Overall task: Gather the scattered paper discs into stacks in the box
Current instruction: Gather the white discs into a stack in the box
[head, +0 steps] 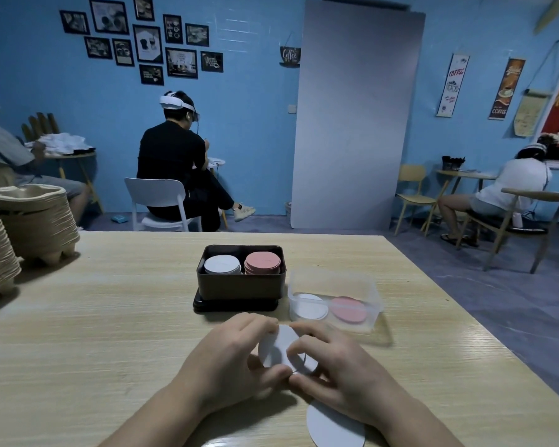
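Both my hands meet over the near middle of the table and hold a small bunch of white paper discs (276, 348) between them. My left hand (229, 359) pinches the bunch from the left, my right hand (333, 362) from the right. Another white disc (333, 427) lies flat on the table under my right wrist. Just beyond my hands stands a dark box (239, 287) with a white stack (222, 264) on its left and a pink stack (262, 262) on its right. To its right, a clear plastic box (333, 282) holds white discs (309, 306) and pink discs (349, 309).
Stacks of beige pulp cup carriers (29, 221) stand at the table's far left. The dark box rests on its black lid (233, 306). Beyond the table, three people sit on chairs at small tables. The table's right edge runs diagonally past the clear box.
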A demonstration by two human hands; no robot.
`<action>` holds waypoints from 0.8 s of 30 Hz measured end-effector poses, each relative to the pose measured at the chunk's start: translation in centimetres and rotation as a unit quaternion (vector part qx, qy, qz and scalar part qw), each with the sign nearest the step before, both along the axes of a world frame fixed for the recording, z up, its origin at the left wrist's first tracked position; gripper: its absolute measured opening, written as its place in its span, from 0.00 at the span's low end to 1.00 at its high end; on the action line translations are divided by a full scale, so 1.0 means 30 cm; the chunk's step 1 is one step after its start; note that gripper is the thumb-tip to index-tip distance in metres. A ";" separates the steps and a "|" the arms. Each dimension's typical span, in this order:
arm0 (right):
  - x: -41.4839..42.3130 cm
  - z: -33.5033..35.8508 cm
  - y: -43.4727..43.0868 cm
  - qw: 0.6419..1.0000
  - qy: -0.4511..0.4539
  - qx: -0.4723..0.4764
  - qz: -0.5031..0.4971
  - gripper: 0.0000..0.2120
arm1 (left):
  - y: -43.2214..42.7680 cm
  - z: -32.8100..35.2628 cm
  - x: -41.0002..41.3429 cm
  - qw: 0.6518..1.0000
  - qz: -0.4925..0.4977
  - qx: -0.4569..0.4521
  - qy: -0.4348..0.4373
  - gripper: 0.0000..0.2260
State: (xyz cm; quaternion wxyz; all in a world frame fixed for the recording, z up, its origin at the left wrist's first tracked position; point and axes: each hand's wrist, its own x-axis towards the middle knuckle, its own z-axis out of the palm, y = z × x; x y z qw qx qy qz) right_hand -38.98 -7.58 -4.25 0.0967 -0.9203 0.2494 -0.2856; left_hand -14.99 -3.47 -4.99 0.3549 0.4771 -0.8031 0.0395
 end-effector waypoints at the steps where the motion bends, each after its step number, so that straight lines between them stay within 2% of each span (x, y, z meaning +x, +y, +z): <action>1: -0.002 -0.004 -0.002 1.000 -0.006 0.001 -0.002 0.10 | 0.000 -0.001 0.002 1.000 -0.006 0.002 0.005 0.22; 6: -0.015 -0.015 -0.006 0.999 -0.035 0.000 -0.035 0.09 | 0.004 -0.002 0.034 0.998 -0.007 0.045 0.041 0.25; 12: -0.017 -0.016 -0.008 0.999 -0.038 0.010 -0.033 0.10 | -0.002 -0.012 0.028 0.997 -0.031 0.050 0.050 0.17; 24: -0.015 -0.013 -0.013 0.999 -0.036 0.027 -0.011 0.15 | -0.010 -0.017 0.029 0.995 -0.052 0.074 0.040 0.18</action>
